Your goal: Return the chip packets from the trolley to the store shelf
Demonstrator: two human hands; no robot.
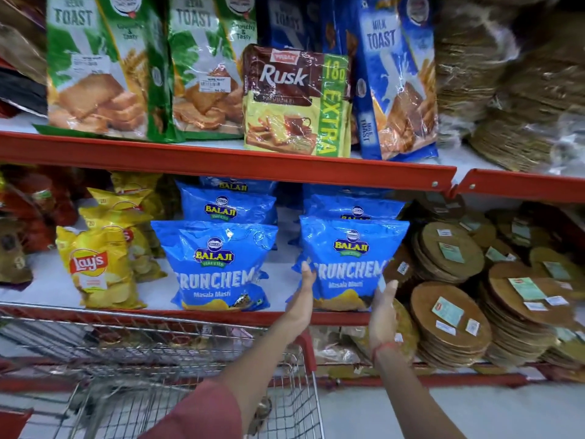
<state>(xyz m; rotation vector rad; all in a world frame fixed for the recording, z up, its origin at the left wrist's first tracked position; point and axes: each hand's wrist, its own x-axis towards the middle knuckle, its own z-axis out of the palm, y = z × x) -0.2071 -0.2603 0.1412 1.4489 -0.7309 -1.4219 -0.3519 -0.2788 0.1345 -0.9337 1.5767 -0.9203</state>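
Observation:
A blue Balaji Crunchem chip packet (pixel 349 261) stands upright at the front of the white store shelf (pixel 50 280), right of centre. My left hand (pixel 305 291) presses flat against its left side and my right hand (pixel 383 312) against its lower right corner, so both hold it. More blue packets are stacked behind it. A second blue Crunchem packet (pixel 218 267) stands to the left, also with others behind. The wire trolley (pixel 158 359) with red corners sits below my arms; I cannot tell what its basket holds.
Yellow Lay's packets (pixel 101 267) stand left of the blue ones. Stacks of round brown papad packs (pixel 449 315) crowd the shelf right beside my right hand. The red shelf edge (pixel 221 160) above carries toast and rusk (pixel 294 99) packs. Grey floor lies at lower right.

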